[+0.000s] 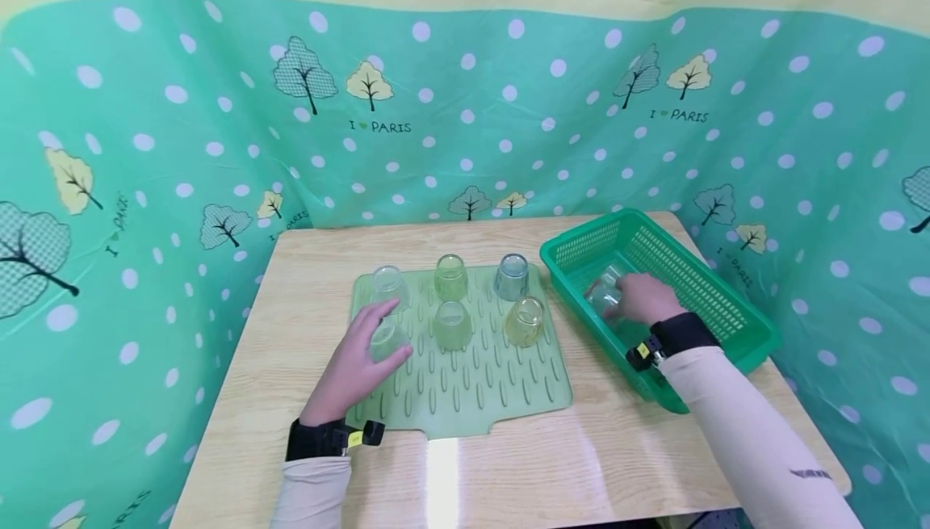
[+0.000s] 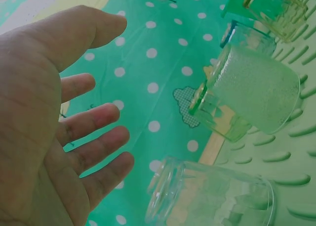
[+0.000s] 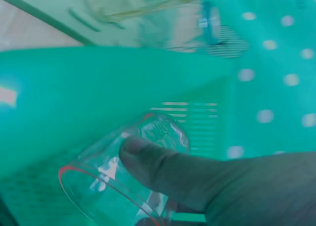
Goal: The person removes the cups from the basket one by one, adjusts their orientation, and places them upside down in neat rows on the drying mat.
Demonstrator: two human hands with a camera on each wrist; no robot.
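My right hand (image 1: 647,299) reaches into the green plastic basket (image 1: 686,280) and grips a clear drinking glass (image 3: 111,186) with a reddish rim, which lies tilted with the thumb across its side. My left hand (image 1: 356,363) hovers by the left side of the pale green drying mat (image 1: 465,412), its fingers spread and holding nothing. Behind it, partly hidden, is the front-left glass (image 1: 387,341). Upside down on the mat also stand a frosted glass (image 1: 453,325), a yellowish glass (image 1: 525,323), a clear glass (image 1: 390,285), a green glass (image 1: 451,279) and a blue glass (image 1: 512,279).
Mat and basket sit on a light wooden table (image 1: 269,351), the basket slanting along its right side. A dotted green curtain (image 1: 465,141) hangs close behind the table and along both sides.
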